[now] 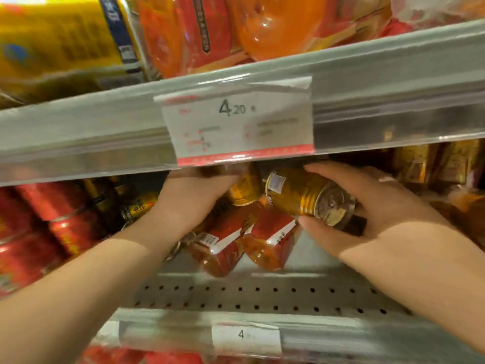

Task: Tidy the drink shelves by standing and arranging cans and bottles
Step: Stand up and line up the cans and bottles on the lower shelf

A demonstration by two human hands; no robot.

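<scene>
Right hand: the right hand (372,206) is being wrapped around a gold can (304,193) right of the frame's centre, with fingers (338,174) over its upper side and the thumb under its end.
Gold can: the can is being held tilted on its side, its lid turned toward the lower right of the frame, just under the edge of the upper shelf (393,82).
Left hand: the left hand (194,198) is being closed on a second gold can (245,190) at centre frame; its fingertips are being hidden by the shelf edge.
Bottles: two red-labelled bottles (246,245) of amber drink are being shown lying on their sides below both hands, bases toward the camera, on the perforated lower shelf (262,298).
Red cans: a blurred group of red cans (39,227) is being shown at the left edge of the frame.
Price tag: a tag (237,124) reading 4.20 is being displayed on the upper shelf edge, above the hands.
Top of frame: a yellow can (57,40) and orange packs (236,27) are being shown on the upper shelf.
</scene>
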